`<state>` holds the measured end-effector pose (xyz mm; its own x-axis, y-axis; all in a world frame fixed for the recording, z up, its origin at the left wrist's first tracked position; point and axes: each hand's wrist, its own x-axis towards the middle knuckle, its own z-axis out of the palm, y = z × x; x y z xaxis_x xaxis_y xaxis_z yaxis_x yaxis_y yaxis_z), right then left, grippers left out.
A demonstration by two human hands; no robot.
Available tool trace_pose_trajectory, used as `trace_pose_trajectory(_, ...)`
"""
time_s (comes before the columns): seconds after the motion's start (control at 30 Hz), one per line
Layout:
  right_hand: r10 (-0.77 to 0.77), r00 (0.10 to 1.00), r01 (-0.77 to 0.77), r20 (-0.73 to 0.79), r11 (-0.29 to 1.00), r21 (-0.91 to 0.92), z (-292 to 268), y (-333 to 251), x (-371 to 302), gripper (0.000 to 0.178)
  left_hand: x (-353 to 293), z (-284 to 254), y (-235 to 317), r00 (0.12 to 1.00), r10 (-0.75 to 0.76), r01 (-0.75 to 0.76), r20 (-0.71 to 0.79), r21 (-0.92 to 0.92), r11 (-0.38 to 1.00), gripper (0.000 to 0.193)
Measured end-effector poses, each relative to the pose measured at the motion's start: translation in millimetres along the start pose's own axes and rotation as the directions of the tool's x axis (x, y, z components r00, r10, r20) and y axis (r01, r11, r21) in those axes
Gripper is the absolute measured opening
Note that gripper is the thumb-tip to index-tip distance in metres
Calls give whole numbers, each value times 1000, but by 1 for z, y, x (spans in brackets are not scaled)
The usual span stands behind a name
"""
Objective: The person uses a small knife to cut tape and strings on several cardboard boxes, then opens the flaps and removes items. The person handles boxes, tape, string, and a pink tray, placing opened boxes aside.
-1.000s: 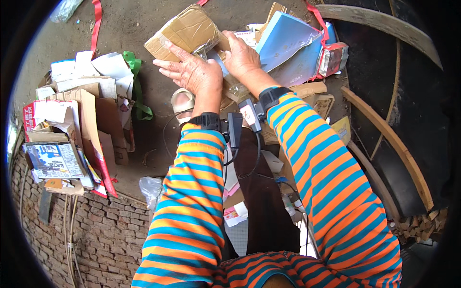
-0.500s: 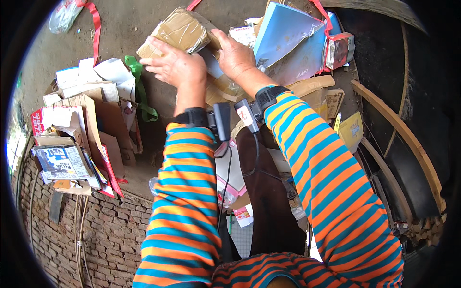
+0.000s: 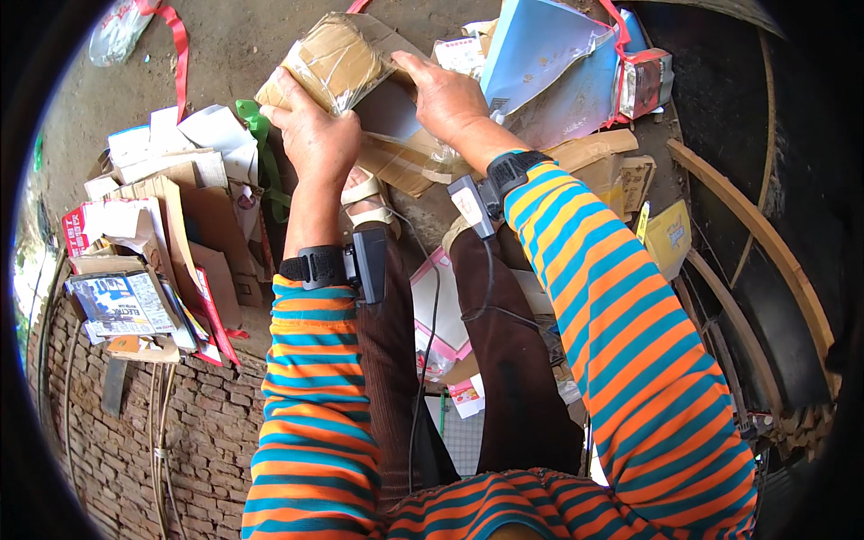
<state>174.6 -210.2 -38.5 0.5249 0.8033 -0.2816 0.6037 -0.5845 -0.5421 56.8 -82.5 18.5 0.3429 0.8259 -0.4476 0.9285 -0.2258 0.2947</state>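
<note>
Over bare ground [image 3: 232, 54], the left hand [image 3: 318, 142] grips a creased, taped cardboard box [image 3: 335, 59], right hand's [image 3: 450, 101] hold unclear

Sleeves [image 3: 621, 333] are striped orange and teal, wrist straps [image 3: 315, 267] black, trousers [image 3: 513, 360] dark brown

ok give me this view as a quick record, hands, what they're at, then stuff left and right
left hand: fingers against the taped brown cardboard; firmness of grip unclear
right hand: fingertips at the right side of that cardboard; thumb mostly hidden
sleeves: orange and teal stripes
left side: pile of flattened cardboard and paper, green strap beside it
right side: blue sheet, red ribbon, curved wooden strip
lower left: brick surface
</note>
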Motion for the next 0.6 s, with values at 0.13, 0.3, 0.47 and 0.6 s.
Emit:
trace_pose_trajectory(0.13,57,998,-57,29,998,4,1,-3,0,56,-5,0,-1,1000,3,-3,2,-30,1000,101)
trace_pose_trajectory(0.3,113,994,-113,-9,994,6,1,-12,0,54,3,7,17,813,550,-398,-194,504,767,78)
trace_pose_trajectory(0.47,178,983,-175,-38,982,76,-5,-16,3,51,45,13,40,815,577,-478,48,618,625,71)
trace_pose_trajectory(0.6,186,982,-186,3,982,34,-8,-17,5,48,50,4,33,770,630,-564,102,570,597,69)
